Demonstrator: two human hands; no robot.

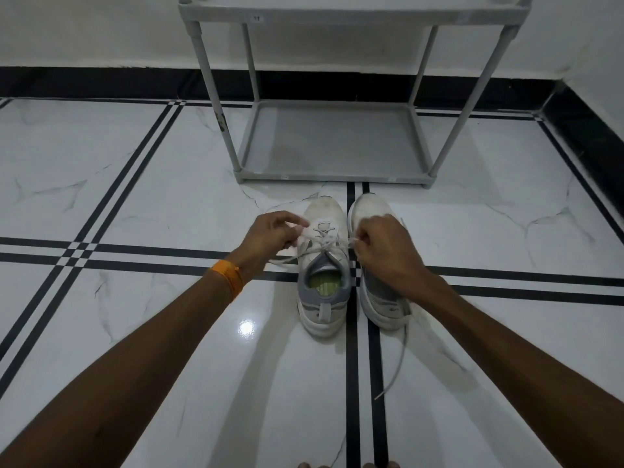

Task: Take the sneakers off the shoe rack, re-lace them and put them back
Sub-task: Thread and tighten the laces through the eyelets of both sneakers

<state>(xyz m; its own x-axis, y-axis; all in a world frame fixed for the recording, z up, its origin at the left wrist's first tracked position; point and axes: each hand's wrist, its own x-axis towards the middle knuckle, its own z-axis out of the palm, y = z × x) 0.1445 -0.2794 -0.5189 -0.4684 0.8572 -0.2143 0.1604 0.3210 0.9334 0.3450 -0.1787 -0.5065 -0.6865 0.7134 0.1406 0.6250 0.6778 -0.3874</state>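
Observation:
Two white and grey sneakers stand side by side on the floor, toes pointing at the rack. The left sneaker (323, 271) has its lace threaded through the upper eyelets. My left hand (270, 234) pinches one lace end at the shoe's left side. My right hand (385, 251) pinches the other lace end over the gap between the shoes and covers much of the right sneaker (368, 207). A loose lace (396, 363) from the right sneaker trails toward me on the floor.
A grey shoe rack (334, 143) stands just beyond the sneakers, its bottom shelf bare. White marble floor tiles with black stripes (353, 383) spread all around. A black skirting runs along the wall behind. My toes (347, 465) show at the bottom edge.

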